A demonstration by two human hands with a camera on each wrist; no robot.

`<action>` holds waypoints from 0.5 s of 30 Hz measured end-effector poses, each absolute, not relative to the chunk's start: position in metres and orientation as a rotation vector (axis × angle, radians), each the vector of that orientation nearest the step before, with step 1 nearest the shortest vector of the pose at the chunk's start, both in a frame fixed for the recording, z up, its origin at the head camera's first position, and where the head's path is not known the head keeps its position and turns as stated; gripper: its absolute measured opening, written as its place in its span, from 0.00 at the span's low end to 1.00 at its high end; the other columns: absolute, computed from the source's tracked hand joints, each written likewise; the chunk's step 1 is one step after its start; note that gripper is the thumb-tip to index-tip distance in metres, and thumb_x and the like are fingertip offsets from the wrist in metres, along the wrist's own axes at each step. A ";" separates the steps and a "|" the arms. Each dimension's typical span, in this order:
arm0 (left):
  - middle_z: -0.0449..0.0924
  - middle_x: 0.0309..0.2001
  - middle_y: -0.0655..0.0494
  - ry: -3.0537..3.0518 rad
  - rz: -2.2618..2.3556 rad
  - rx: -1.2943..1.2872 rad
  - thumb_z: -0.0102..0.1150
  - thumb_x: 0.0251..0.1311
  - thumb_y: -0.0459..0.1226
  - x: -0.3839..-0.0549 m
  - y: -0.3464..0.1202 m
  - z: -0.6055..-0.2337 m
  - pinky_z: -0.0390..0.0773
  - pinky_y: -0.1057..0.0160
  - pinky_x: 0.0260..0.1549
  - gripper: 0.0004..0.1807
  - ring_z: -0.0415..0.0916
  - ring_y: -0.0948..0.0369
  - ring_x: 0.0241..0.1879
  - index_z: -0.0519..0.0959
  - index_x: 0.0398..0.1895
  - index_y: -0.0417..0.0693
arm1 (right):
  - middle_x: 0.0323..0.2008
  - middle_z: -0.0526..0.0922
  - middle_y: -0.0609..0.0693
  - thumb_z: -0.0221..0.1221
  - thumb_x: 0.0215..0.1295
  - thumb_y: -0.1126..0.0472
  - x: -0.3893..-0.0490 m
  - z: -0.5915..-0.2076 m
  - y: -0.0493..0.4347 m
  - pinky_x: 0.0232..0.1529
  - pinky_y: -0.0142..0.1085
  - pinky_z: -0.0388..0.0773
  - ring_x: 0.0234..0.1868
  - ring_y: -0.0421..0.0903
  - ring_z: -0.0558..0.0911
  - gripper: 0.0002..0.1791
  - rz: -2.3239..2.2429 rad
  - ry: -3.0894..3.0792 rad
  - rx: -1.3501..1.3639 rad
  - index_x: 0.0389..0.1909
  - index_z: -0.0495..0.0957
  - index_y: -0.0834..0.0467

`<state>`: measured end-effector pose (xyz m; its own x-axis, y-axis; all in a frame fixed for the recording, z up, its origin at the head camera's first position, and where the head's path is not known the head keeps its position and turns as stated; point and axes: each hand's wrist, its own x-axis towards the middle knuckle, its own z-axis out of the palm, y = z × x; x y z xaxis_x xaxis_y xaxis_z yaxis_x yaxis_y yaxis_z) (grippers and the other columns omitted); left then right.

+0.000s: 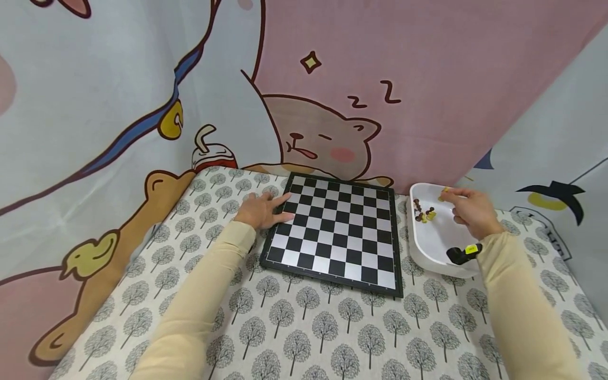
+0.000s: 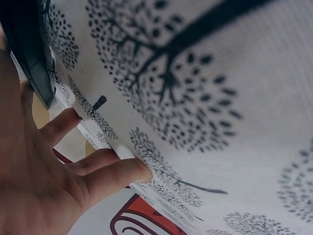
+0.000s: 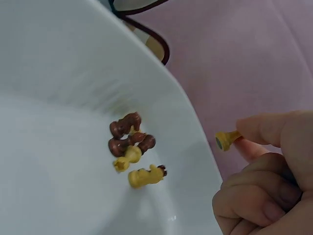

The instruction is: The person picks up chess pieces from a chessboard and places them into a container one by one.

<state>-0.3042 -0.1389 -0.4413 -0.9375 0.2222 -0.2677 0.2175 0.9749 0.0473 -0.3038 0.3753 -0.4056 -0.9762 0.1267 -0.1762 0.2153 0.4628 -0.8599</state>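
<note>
My left hand (image 1: 254,210) lies at the left edge of a black-and-white chessboard (image 1: 332,227), fingers spread, with two fingertips reaching over its border. In the left wrist view the fingers (image 2: 115,176) are extended over the tree-print cloth, beside the board's dark edge. My right hand (image 1: 475,211) pinches a small yellow chess piece (image 3: 226,140) between thumb and forefinger, base showing, above the far side of a white plastic tub (image 1: 420,256). The other fingers are curled. Several brown chess pieces (image 3: 128,125) and yellow chess pieces (image 3: 143,177) lie together on the tub's floor.
A tree-print cloth (image 1: 304,316) covers the table. The tub stands right of the board, with a small gap between them. Behind the table hangs a cartoon-printed curtain (image 1: 427,105). A black device with a yellow label (image 1: 463,254) sits at the right wrist.
</note>
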 end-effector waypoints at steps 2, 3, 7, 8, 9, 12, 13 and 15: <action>0.50 0.82 0.48 2.847 0.021 0.324 0.30 0.64 0.77 -0.304 -0.139 -0.441 0.72 0.33 0.66 0.44 0.55 0.32 0.76 0.39 0.81 0.82 | 0.26 0.77 0.27 0.56 0.75 0.47 -0.306 -0.409 0.376 0.18 0.29 0.65 0.15 0.33 0.62 0.22 -1.506 2.611 0.317 0.59 0.72 0.58; 0.50 0.83 0.48 2.847 0.019 0.323 0.30 0.64 0.77 -0.304 -0.139 -0.442 0.72 0.32 0.66 0.44 0.55 0.32 0.76 0.39 0.81 0.82 | 0.25 0.77 0.26 0.56 0.75 0.47 -0.308 -0.411 0.376 0.18 0.29 0.65 0.15 0.33 0.62 0.25 -1.486 2.610 0.321 0.61 0.71 0.61; 0.49 0.83 0.48 2.848 0.015 0.319 0.29 0.64 0.77 -0.305 -0.139 -0.443 0.70 0.32 0.67 0.44 0.54 0.31 0.76 0.38 0.81 0.82 | 0.24 0.77 0.25 0.55 0.76 0.49 -0.311 -0.415 0.375 0.19 0.30 0.66 0.16 0.34 0.63 0.30 -1.441 2.582 0.368 0.68 0.67 0.66; 0.50 0.83 0.48 2.850 0.017 0.318 0.29 0.64 0.78 -0.305 -0.139 -0.443 0.70 0.32 0.67 0.44 0.54 0.31 0.76 0.39 0.81 0.82 | 0.24 0.77 0.25 0.55 0.76 0.49 -0.312 -0.416 0.375 0.19 0.31 0.66 0.16 0.34 0.63 0.31 -1.427 2.579 0.384 0.69 0.66 0.66; 0.50 0.83 0.48 2.852 0.015 0.320 0.29 0.64 0.78 -0.305 -0.139 -0.443 0.70 0.32 0.67 0.44 0.55 0.31 0.76 0.39 0.81 0.82 | 0.25 0.77 0.26 0.55 0.77 0.49 -0.312 -0.417 0.375 0.19 0.32 0.67 0.16 0.35 0.63 0.31 -1.411 2.573 0.402 0.70 0.66 0.67; 0.50 0.83 0.48 2.856 0.012 0.326 0.29 0.64 0.77 -0.305 -0.139 -0.443 0.71 0.32 0.67 0.44 0.56 0.31 0.75 0.39 0.81 0.82 | 0.23 0.75 0.29 0.56 0.77 0.51 -0.314 -0.423 0.377 0.19 0.32 0.67 0.16 0.35 0.63 0.31 -1.370 2.558 0.427 0.71 0.66 0.67; 0.51 0.82 0.48 2.857 0.011 0.328 0.30 0.64 0.77 -0.305 -0.139 -0.443 0.71 0.32 0.67 0.44 0.56 0.32 0.75 0.39 0.81 0.82 | 0.21 0.73 0.30 0.56 0.76 0.52 -0.314 -0.425 0.378 0.19 0.32 0.66 0.16 0.35 0.63 0.31 -1.362 2.551 0.424 0.71 0.66 0.68; 0.51 0.82 0.48 2.861 0.004 0.335 0.30 0.65 0.77 -0.305 -0.139 -0.443 0.70 0.33 0.68 0.44 0.56 0.32 0.75 0.39 0.81 0.82 | 0.20 0.72 0.32 0.56 0.76 0.53 -0.315 -0.430 0.381 0.19 0.31 0.66 0.15 0.34 0.63 0.32 -1.355 2.536 0.419 0.71 0.65 0.70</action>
<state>-0.3050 -0.1387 -0.4428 -0.9394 0.2273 -0.2565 0.2267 0.9734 0.0325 -0.3153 0.3812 -0.4300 -0.9312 0.1395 -0.3368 0.3575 0.5302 -0.7688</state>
